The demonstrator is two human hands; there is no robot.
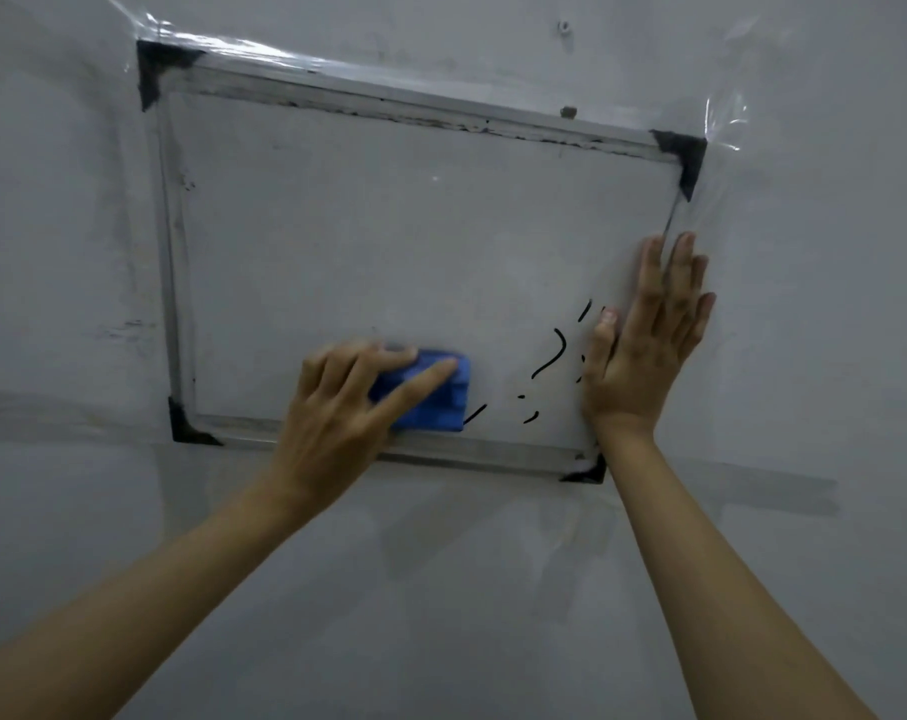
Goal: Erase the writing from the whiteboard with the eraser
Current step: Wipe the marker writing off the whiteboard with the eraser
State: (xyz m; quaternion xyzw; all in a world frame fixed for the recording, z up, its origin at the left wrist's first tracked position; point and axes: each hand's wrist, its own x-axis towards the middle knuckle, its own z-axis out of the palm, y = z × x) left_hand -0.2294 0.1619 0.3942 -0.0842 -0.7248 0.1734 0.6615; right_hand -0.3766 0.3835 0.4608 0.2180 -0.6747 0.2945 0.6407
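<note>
Eraser (430, 392) in left grip (347, 407), low on whiteboard (337, 226) beside leftover writing (550, 356); right grip (643, 350) flat, fingers spread.

grey scuffed wall (493, 589), clear tape (726, 122), dim light

Left hand (337, 407) pressing blue eraser (433, 394) against whiteboard (337, 226) lower centre; right hand (643, 345) flat beside remaining black marks (550, 361).

I note the whiteboard (389, 241) surface is smooth, faintly glossy, framed in dull scuffed metal. Clear shiny plastic film (222, 46) covers its top. The wall (493, 589) looks matt, smudged.
</note>
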